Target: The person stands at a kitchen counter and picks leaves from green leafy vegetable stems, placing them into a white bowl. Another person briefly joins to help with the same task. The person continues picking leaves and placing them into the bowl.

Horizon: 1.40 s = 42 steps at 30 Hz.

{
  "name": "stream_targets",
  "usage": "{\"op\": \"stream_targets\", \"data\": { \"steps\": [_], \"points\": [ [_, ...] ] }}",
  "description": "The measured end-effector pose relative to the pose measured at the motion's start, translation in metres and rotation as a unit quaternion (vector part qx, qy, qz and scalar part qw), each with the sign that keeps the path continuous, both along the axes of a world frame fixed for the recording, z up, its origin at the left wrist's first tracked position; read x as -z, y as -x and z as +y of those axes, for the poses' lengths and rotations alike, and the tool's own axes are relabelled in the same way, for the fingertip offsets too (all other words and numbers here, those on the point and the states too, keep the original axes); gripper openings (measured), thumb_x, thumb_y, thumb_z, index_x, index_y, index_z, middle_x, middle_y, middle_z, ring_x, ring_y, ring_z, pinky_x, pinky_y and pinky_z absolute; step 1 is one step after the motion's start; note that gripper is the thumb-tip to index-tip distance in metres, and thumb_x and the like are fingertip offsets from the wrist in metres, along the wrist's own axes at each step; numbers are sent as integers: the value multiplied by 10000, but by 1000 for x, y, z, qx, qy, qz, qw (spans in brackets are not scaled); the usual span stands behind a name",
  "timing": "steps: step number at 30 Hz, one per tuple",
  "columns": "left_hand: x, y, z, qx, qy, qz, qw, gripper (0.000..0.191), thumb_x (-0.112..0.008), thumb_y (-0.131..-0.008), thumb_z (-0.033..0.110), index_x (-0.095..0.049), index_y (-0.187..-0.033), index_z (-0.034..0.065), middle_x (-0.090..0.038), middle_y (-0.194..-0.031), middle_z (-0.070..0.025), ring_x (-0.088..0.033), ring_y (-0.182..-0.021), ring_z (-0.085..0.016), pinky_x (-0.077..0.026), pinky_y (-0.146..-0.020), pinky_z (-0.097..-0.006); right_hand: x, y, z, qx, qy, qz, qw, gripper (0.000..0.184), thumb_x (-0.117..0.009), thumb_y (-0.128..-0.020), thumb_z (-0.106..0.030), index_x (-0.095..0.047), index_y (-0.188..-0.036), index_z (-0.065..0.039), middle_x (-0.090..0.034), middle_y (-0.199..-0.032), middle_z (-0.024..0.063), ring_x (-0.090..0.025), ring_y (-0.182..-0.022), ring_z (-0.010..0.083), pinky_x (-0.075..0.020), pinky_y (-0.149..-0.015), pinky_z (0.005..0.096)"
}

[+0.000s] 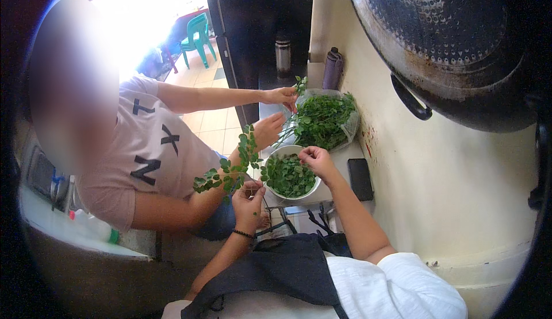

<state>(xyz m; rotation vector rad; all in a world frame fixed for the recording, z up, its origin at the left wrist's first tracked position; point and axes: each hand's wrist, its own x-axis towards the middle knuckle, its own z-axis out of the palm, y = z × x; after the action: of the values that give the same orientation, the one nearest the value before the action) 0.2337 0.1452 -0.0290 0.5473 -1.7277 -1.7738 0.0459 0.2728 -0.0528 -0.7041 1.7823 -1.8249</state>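
My left hand (248, 202), with a dark beaded bracelet at the wrist, is closed on the stem of a leafy green sprig (241, 159). The sprig fans out up and to the left, its right leaves hanging by a white bowl (318, 186). Small loose green leaves (293, 176) fill much of that bowl. My right hand (317, 160) is over the bowl's upper right edge, thumb and fingertips together; whether anything is pinched between them cannot be told. Just beyond the bowl, a clear plastic bag (354, 123) holds a large heap of leafy green stems (325, 114).
Across from me at the left, another person (159, 146) reaches toward the bag, holding greens. A black phone (360, 179) lies right of the bowl, near the wall. A steel tumbler (283, 58) and purple bottle (332, 69) stand behind. A large dark pan (448, 43) hangs upper right.
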Motion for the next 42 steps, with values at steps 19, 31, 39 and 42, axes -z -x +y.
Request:
{"op": "stream_targets", "data": {
  "steps": [19, 31, 39, 42],
  "points": [
    [-2, -14, 6, 12, 11, 5, 1000, 85, -597, -735, -18, -531, -784, 5, -559, -771, -24, -521, -713, -88, -429, -656, -215, -16, -22, 7, 28, -28, -8, 999, 147, -633, -746, -119, -604, -858, -28, -592, -763, 2, -511, -672, 62, -407, -639, 200],
    [-9, -5, 18, -13, 6, -36, 999, 109, -599, -738, 3, -533, -823, 17, -544, -758, -14, -495, -662, -71, -408, -565, -200, -29, -29, 11, -81, -38, -39, 995, 219, -656, -724, -199, -619, -825, -8, -603, -751, 19, -533, -683, 90, -418, -643, 219],
    [-6, 3, 21, -19, 13, -32, 999, 105, -598, -735, -15, -528, -807, 17, -561, -788, -23, -524, -700, -77, -425, -629, -203, -17, -11, 16, -28, -79, -26, 996, 217, -644, -741, -201, -603, -840, -12, -591, -774, -1, -518, -714, 74, -409, -668, 221],
    [-5, 6, 23, -20, 8, -34, 999, 106, -598, -737, -5, -528, -813, 17, -563, -788, -27, -523, -693, -82, -423, -601, -203, -23, -15, 14, -78, -61, -62, 993, 213, -645, -739, -197, -602, -841, -15, -592, -784, 2, -521, -730, 78, -407, -684, 221]
  ]
}}
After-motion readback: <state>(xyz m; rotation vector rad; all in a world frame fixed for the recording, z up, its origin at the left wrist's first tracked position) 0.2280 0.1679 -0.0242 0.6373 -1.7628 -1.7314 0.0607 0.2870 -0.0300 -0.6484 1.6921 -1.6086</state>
